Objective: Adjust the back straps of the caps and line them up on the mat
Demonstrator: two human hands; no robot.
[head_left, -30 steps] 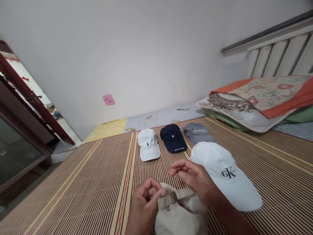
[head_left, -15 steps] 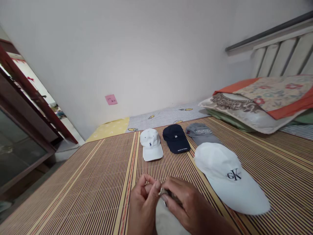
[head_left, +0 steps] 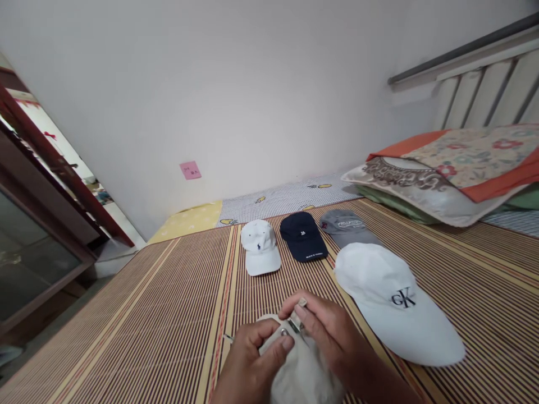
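A beige cap (head_left: 304, 373) is between my hands low in the head view, its back strap uppermost and part of it cut off by the bottom edge. My left hand (head_left: 255, 362) pinches the strap side of the cap, thumb beside a small round metal piece (head_left: 284, 332). The fingers of my right hand (head_left: 330, 331) are closed on the short fabric strap end (head_left: 302, 303), close to a metal buckle (head_left: 293, 324). A small pale tip (head_left: 228, 338) sticks out left of my left hand; I cannot tell what it is.
On the striped bamboo mat (head_left: 138, 314) lie a small white cap (head_left: 259, 241), a navy cap (head_left: 302, 235), a grey cap (head_left: 347, 224) and a large white cap (head_left: 379, 275). Pillows (head_left: 463, 163) are stacked at right. A wall (head_left: 273, 101) stands behind.
My hands have turned the beige cap so more of its crown and strap show. The right hand has shifted up with the strap end; the left thumb has lowered to the metal piece.
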